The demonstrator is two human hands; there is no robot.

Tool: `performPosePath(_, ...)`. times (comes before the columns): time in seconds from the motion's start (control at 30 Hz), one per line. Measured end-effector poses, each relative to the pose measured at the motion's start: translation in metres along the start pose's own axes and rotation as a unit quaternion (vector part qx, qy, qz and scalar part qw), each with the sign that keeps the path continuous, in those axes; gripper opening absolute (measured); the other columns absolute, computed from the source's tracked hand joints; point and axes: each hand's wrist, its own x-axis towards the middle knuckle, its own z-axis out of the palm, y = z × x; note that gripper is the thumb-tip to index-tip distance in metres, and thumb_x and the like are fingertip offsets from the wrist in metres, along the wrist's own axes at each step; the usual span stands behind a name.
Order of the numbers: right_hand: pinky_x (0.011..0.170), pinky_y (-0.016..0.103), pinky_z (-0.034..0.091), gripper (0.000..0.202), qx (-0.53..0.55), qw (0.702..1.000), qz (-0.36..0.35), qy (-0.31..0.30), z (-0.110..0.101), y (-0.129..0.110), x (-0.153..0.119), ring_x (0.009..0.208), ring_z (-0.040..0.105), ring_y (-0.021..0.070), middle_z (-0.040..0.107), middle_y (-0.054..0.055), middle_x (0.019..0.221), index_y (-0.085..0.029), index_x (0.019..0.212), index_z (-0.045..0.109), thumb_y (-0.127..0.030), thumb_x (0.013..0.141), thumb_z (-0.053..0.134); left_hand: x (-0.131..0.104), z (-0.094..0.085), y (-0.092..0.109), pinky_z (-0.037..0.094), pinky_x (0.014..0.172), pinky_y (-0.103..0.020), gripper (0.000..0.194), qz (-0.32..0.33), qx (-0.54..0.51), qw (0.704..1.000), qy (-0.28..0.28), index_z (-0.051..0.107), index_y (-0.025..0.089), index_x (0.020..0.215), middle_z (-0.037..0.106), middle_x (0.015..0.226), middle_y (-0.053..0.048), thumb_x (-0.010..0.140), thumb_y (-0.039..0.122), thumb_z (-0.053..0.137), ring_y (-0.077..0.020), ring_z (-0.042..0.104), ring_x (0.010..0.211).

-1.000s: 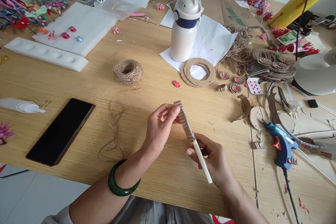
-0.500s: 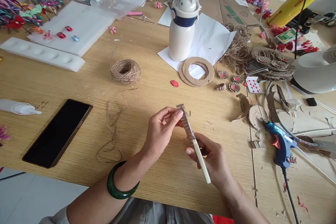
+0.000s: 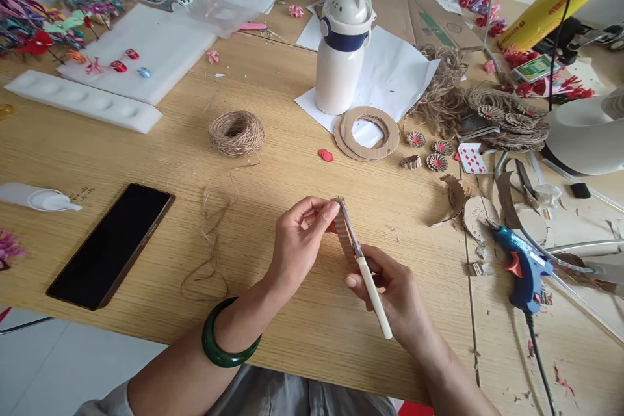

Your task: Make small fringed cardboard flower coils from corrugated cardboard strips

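The left hand [image 3: 298,244] has its thumb and fingers clamped on the upper part of a narrow corrugated brown cardboard strip [image 3: 345,240]. The right hand [image 3: 396,289] has its fingers closed around a white-handled metal cutting tool [image 3: 374,299]. The tool is inclined, with its metal end directed away from the person and alongside the strip, near the left fingertips. Both items are positioned above the near part of the wooden bench [image 3: 302,331].

A dark green bangle [image 3: 214,341] encircles the left wrist. Adjacent items on the bench: a black phone [image 3: 111,244] lies to the left; a ball of brown twine [image 3: 236,133] rests beyond the left hand; small red discs [image 3: 325,155] lie near two flat cardboard rings [image 3: 348,143]. A white bottle with a navy band [image 3: 340,71] stands upright beyond the rings. A blue glue gun [image 3: 525,273] lies to the right.
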Motion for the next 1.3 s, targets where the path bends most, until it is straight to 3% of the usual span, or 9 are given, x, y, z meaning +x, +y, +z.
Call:
performPosePath(0.4, 0.041, 0.022, 0.033, 0.046, -0.02, 1.0, -0.014, 0.011, 0.0, 0.001, 0.0, 0.046, 0.035, 0.0083, 0.037, -0.006, 0.057, -0.013, 0.095, 0.067, -0.057, 0.082, 0.067, -0.002, 0.003, 0.001, 0.057, 0.067, -0.023, 0.024, -0.018, -0.004, 1.0, -0.017, 0.067, 0.017, 0.075, 0.068, 0.072, 0.0, 0.082, 0.04, 0.072, -0.0136, 0.066, 0.069)
performPosePath(0.53, 0.045, 0.023, 0.037, 0.039, -0.034, 0.999, -0.028, 0.029, -0.006, 0.002, 0.004, 0.05, 0.042, 0.0094, 0.048, -0.004, 0.061, -0.014, 0.099, 0.066, -0.048, 0.082, 0.069, 0.003, 0.001, -0.001, 0.058, 0.069, -0.024, 0.024, -0.025, -0.045, 0.999, 0.009, 0.066, 0.017, 0.076, 0.068, 0.075, 0.0, 0.081, 0.039, 0.072, -0.013, 0.066, 0.071)
performPosePath(0.7, 0.058, 0.024, 0.046, 0.027, -0.169, 0.975, -0.047, 0.134, -0.021, 0.003, 0.005, 0.059, 0.056, 0.0123, 0.064, -0.001, 0.071, -0.018, 0.104, 0.062, -0.031, 0.081, 0.069, 0.013, -0.006, 0.005, 0.058, 0.057, -0.024, 0.023, -0.033, -0.116, 0.992, 0.034, 0.063, 0.016, 0.077, 0.062, 0.069, 0.003, 0.077, 0.036, 0.075, -0.0094, 0.059, 0.057)
performPosePath(0.87, 0.067, 0.026, 0.049, 0.025, -0.268, 0.955, -0.097, 0.084, -0.014, 0.001, -0.003, 0.071, 0.064, 0.0155, 0.071, 0.002, 0.084, -0.02, 0.111, 0.061, -0.022, 0.086, 0.063, 0.017, -0.015, 0.029, 0.05, 0.041, -0.018, 0.015, -0.038, -0.205, 0.978, -0.009, 0.061, 0.016, 0.071, 0.061, 0.068, 0.003, 0.078, 0.027, 0.069, -0.0037, 0.047, 0.041)
performPosePath(0.97, 0.071, 0.029, 0.051, 0.028, -0.341, 0.922, -0.176, 0.059, 0.007, -0.002, -0.007, 0.082, 0.066, 0.0194, 0.072, 0.006, 0.092, -0.017, 0.115, 0.061, -0.02, 0.088, 0.063, 0.019, -0.02, 0.043, 0.043, 0.037, -0.011, 0.018, -0.088, -0.287, 0.954, -0.006, 0.061, 0.014, 0.068, 0.059, 0.064, 0.003, 0.084, 0.019, 0.057, 0.0003, 0.041, 0.037)
performPosePath(1.03, 0.066, 0.03, 0.049, 0.027, -0.419, 0.881, -0.21, 0.066, 0.023, -0.004, -0.01, 0.082, 0.066, 0.0222, 0.072, 0.007, 0.09, -0.015, 0.116, 0.061, -0.02, 0.089, 0.063, 0.021, -0.022, 0.045, 0.043, 0.04, -0.009, 0.025, -0.114, -0.328, 0.938, -0.012, 0.062, 0.012, 0.069, 0.058, 0.064, 0.003, 0.09, 0.014, 0.048, 0.0013, 0.041, 0.038)
performPosePath(1.17, 0.053, 0.031, 0.041, 0.008, -0.552, 0.795, -0.231, 0.096, 0.04, -0.013, -0.014, 0.071, 0.064, 0.0228, 0.069, 0.006, 0.076, -0.016, 0.093, 0.066, -0.019, 0.093, 0.058, 0.022, -0.019, 0.038, 0.046, 0.044, -0.01, 0.032, -0.142, -0.366, 0.92, -0.02, 0.062, 0.01, 0.07, 0.06, 0.064, 0.001, 0.094, 0.012, 0.042, 0.0008, 0.046, 0.04)
performPosePath(1.23, 0.049, 0.031, 0.037, 0.02, -0.576, 0.776, -0.232, 0.107, 0.039, -0.021, -0.012, 0.062, 0.061, 0.0209, 0.065, 0.005, 0.066, -0.018, 0.078, 0.064, -0.02, 0.095, 0.055, 0.021, -0.017, 0.032, 0.047, 0.045, -0.011, 0.031, -0.153, -0.367, 0.917, -0.026, 0.062, 0.01, 0.07, 0.06, 0.064, 0.001, 0.095, 0.011, 0.043, 0.0002, 0.048, 0.041)
performPosePath(1.3, 0.049, 0.031, 0.039, 0.023, -0.573, 0.778, -0.223, 0.126, 0.033, -0.029, -0.003, 0.061, 0.061, 0.0205, 0.067, 0.005, 0.065, -0.018, 0.079, 0.065, -0.021, 0.097, 0.051, 0.021, -0.015, 0.028, 0.048, 0.047, -0.012, 0.029, -0.159, -0.363, 0.918, -0.032, 0.061, 0.01, 0.071, 0.06, 0.064, 0.001, 0.094, 0.011, 0.044, -0.0003, 0.05, 0.042)
